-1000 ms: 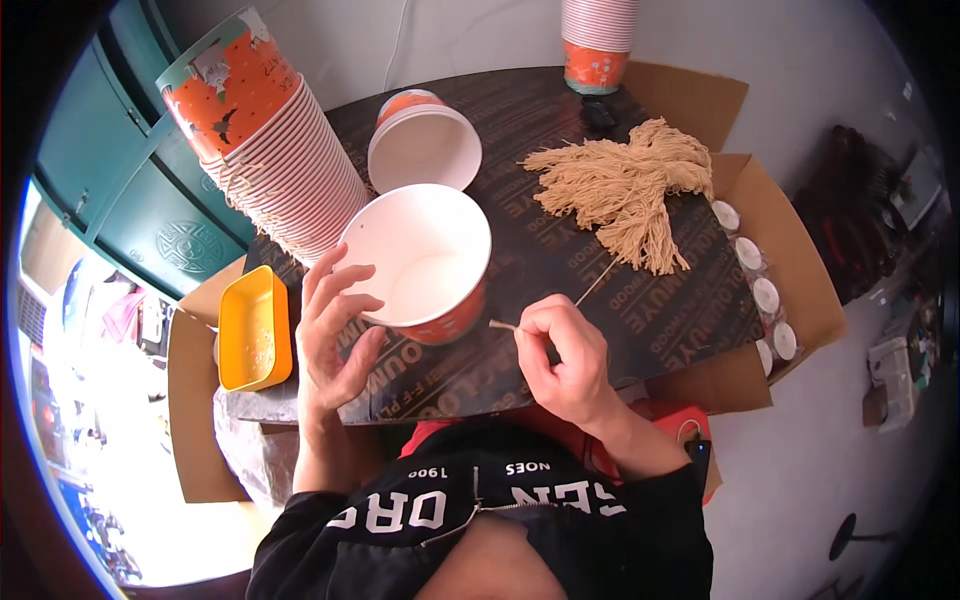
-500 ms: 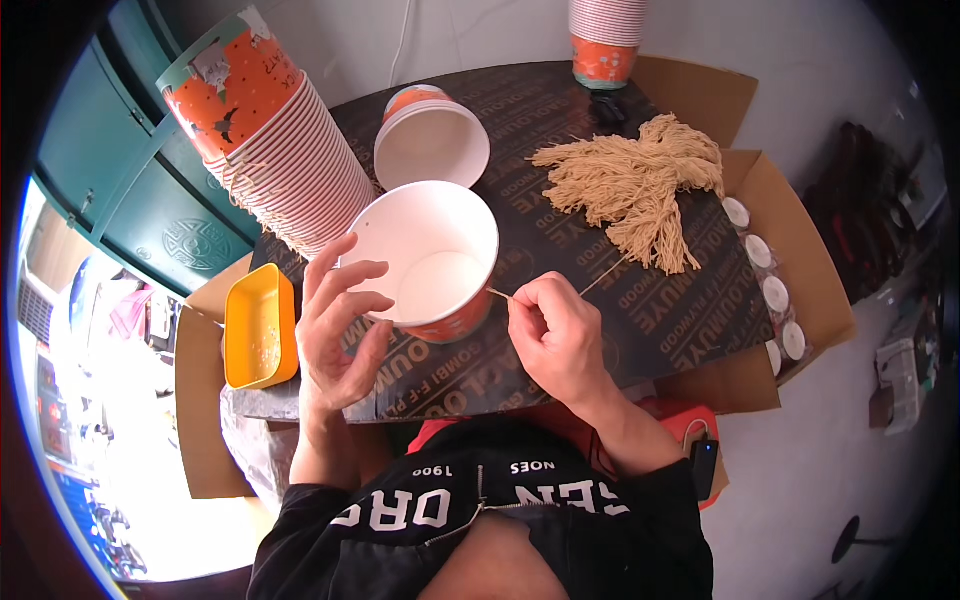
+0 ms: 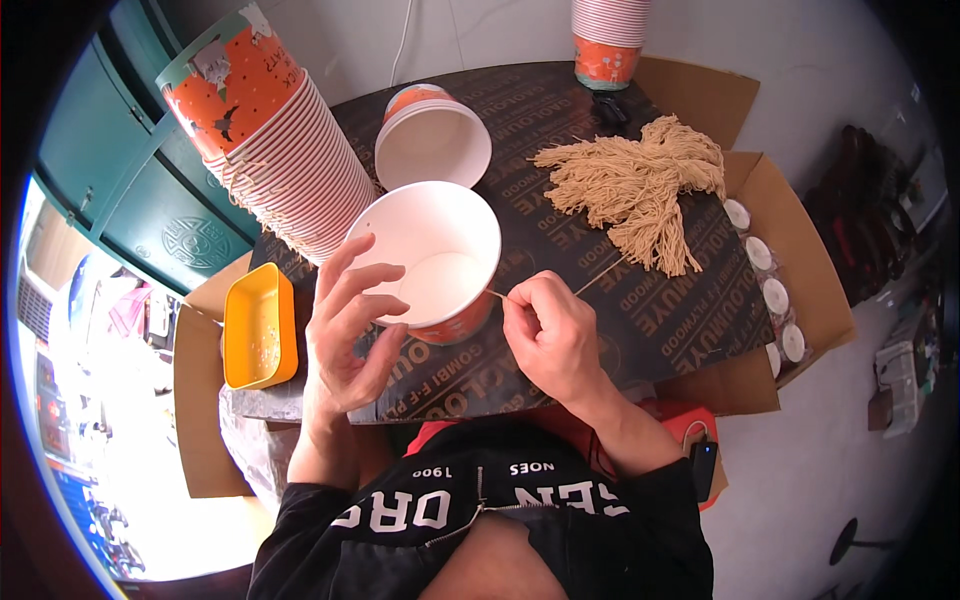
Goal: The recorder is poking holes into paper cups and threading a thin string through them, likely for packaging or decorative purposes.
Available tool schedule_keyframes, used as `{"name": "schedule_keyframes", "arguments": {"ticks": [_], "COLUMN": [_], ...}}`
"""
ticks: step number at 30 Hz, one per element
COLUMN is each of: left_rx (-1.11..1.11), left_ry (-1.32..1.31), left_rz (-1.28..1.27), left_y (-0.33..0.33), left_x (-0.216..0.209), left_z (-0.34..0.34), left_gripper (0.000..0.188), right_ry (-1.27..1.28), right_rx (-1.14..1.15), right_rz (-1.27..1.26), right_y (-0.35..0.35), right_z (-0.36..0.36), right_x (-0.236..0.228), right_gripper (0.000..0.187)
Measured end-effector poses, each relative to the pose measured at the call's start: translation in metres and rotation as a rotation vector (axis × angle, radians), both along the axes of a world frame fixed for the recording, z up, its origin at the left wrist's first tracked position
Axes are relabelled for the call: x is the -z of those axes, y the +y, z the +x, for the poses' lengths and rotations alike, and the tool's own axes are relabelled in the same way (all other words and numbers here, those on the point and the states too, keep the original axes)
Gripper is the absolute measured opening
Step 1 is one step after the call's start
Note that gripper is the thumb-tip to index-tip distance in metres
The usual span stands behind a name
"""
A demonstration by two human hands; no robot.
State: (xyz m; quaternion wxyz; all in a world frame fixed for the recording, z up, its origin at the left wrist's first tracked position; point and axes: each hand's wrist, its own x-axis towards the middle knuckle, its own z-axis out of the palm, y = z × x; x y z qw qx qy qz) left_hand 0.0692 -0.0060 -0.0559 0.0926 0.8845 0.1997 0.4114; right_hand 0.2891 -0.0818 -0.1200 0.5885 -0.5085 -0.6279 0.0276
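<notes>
A white-lined paper bucket with an orange outside (image 3: 445,275) stands tilted on the dark table in front of me. My left hand (image 3: 350,330) is at its near left rim, fingers curved and apart, holding nothing that I can see. My right hand (image 3: 550,335) is closed in a pinch on a thin tan cord (image 3: 600,277) at the bucket's right side. One end of the cord meets the bucket wall just below the rim; the other runs toward a bundle of tan cords (image 3: 640,190) at the table's right.
A tall leaning stack of orange buckets (image 3: 290,160) stands at left, with cords hanging along it. Another bucket (image 3: 435,140) lies on its side behind. A yellow tray (image 3: 262,330) sits at the left edge. An open carton (image 3: 800,260) with white rolls adjoins the right edge; more buckets (image 3: 605,60) stand far back.
My left hand has shifted slightly to the right along the bucket rim. My right hand has moved a little left with the cord still in its pinch.
</notes>
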Motion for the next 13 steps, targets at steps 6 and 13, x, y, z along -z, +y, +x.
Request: {"name": "schedule_keyframes", "arguments": {"ticks": [6,13], "left_rx": [0.067,0.291], "left_ry": [0.175,0.651], "left_rz": [-0.109,-0.307], "left_y": [0.013,0.041], "left_x": [-0.031,-0.037], "left_z": [0.022,0.053], "left_gripper": [0.024,0.040], "right_ry": [-0.018,-0.020], "right_rx": [0.008,0.012], "right_rz": [0.064,0.047], "right_y": [0.006,0.013], "right_z": [-0.003,-0.008], "right_x": [-0.002,-0.002], "right_gripper": [0.019,0.017]}}
